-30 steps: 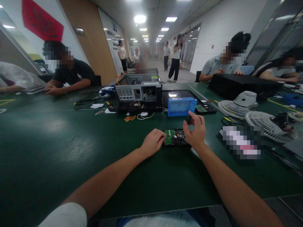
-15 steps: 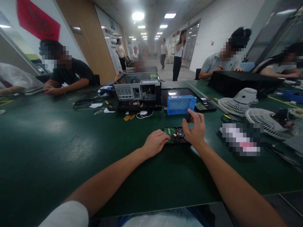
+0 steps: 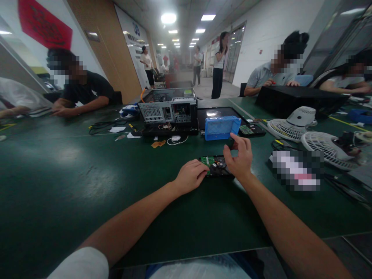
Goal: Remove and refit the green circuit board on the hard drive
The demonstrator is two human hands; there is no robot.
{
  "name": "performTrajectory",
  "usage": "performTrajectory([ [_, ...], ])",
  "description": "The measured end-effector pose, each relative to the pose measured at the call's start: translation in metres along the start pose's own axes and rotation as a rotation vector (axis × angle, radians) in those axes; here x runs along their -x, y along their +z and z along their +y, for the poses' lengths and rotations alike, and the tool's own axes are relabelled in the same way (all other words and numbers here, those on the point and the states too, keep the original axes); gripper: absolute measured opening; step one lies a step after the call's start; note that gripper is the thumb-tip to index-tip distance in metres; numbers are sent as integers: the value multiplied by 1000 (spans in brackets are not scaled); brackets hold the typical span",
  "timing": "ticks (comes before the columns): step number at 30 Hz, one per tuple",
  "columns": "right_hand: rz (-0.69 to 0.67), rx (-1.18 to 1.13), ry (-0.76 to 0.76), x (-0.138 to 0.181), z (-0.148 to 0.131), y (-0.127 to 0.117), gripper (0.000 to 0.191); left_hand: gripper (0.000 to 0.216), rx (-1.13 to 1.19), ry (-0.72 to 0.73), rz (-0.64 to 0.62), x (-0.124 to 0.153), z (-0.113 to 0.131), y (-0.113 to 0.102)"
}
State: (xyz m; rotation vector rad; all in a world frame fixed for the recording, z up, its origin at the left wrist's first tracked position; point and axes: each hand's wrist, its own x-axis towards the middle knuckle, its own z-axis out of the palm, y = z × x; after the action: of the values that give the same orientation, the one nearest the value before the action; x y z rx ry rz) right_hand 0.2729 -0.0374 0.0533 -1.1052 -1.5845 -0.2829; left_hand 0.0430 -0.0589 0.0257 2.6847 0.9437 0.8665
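Observation:
A hard drive (image 3: 216,166) lies flat on the green table (image 3: 72,170) with its green circuit board facing up. My left hand (image 3: 190,176) rests closed against the drive's left edge, fingers curled over it. My right hand (image 3: 240,157) hovers over the drive's right end, fingers pinched round a small dark tool whose shape I cannot make out. Just beyond my right hand stands a blue plastic box (image 3: 222,128).
An open computer case (image 3: 168,110) and a black panel (image 3: 217,115) lie behind the box. Two fan grilles (image 3: 293,126) and cables sit to the right. Other people sit at the far left and far right of the table; several stand in the corridor.
My right hand has lifted slightly off the drive and moved a little away from me. My left hand has slid further onto the drive's left edge.

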Motion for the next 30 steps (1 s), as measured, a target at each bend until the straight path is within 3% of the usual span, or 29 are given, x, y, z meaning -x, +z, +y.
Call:
performTrajectory([
  [8,-10,9,-1,0,0,-1,47,17,24,-17,-10,-1,4,-2],
  [14,3,13,-13,0,0,0,46,16,77,-2,46,0,1,-2],
  [19,0,6,-6,0,0,0,46,20,66,-72,103,2,-1,-6],
  [24,-7,12,-2,0,0,0,47,12,-25,-73,42,4,1,-7],
  [30,-4,2,-4,0,-1,-1,46,21,-65,-60,-11,5,1,-4],
])
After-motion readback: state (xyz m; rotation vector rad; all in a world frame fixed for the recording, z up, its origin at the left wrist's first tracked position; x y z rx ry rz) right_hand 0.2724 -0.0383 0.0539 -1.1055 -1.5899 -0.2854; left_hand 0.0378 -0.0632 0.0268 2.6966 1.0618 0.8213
